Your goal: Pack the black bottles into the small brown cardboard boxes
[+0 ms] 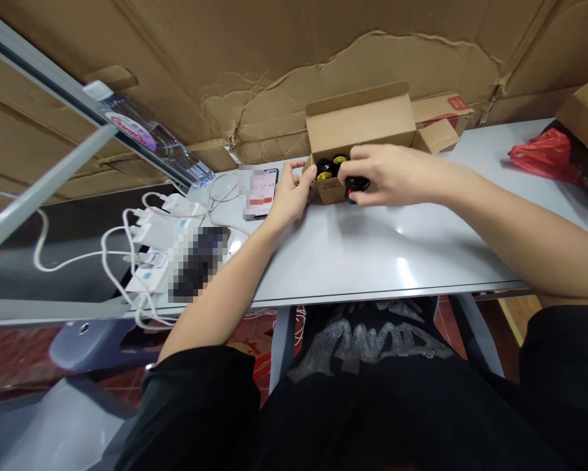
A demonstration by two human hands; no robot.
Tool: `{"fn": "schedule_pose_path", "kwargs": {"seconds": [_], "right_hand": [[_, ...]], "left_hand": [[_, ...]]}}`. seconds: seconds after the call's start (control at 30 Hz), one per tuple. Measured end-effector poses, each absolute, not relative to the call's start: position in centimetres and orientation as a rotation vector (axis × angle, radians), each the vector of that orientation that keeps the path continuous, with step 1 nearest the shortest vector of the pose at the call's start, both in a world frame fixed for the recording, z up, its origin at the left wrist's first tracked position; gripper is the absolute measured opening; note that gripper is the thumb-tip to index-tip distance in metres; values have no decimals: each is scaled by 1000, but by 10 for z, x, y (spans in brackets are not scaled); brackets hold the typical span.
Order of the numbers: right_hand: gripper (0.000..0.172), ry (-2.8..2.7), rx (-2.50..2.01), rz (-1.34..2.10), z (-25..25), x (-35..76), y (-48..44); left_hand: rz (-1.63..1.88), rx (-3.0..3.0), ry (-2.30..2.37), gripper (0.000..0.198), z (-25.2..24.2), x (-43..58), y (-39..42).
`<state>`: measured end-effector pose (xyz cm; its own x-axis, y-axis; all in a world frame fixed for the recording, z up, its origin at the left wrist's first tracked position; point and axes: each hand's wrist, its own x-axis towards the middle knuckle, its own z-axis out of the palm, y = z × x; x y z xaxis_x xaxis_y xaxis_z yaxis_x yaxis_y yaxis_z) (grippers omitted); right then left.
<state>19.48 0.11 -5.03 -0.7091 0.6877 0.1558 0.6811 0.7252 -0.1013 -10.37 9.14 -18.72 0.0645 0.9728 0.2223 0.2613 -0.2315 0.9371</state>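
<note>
A small open cardboard box (360, 121) stands on the grey table (396, 242), its flap raised at the back. Inside it I see black round parts with brass-coloured centres (326, 169). My left hand (290, 191) rests against the box's left front corner, fingers curled on the edge. My right hand (394, 173) is at the box's front, its fingers closed round a black round part (357, 185) that is mostly hidden under them.
A phone (260, 191) lies left of the box. White chargers and cables (159, 239) crowd the table's left end. A red plastic bag (543, 154) lies at the far right, a second carton (443, 118) behind the box, and cardboard sheets line the wall.
</note>
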Motion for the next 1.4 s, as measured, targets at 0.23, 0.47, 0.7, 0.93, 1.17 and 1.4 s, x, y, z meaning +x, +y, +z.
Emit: {"fn": "schedule_pose_path", "kwargs": {"seconds": [0.23, 0.47, 0.7, 0.93, 1.17, 1.4], "right_hand": [[53, -2364, -1183, 197, -42, 241, 38], [42, -2140, -1142, 610, -53, 263, 62], [37, -2149, -1155, 643, -55, 260, 64], [36, -2215, -1243, 513, -49, 255, 58], [46, -2186, -1258, 622, -60, 265, 67], [50, -2205, -1114, 703, -64, 269, 73]], "left_hand": [[1214, 1667, 1245, 94, -191, -106, 93], [1195, 1654, 1249, 96, -188, -103, 89], [1213, 1655, 1222, 92, -190, -104, 92], [1202, 1687, 1243, 91, -190, -105, 91], [1201, 1680, 1243, 93, -189, -103, 89], [1196, 1678, 1231, 102, -187, -103, 86]]}}
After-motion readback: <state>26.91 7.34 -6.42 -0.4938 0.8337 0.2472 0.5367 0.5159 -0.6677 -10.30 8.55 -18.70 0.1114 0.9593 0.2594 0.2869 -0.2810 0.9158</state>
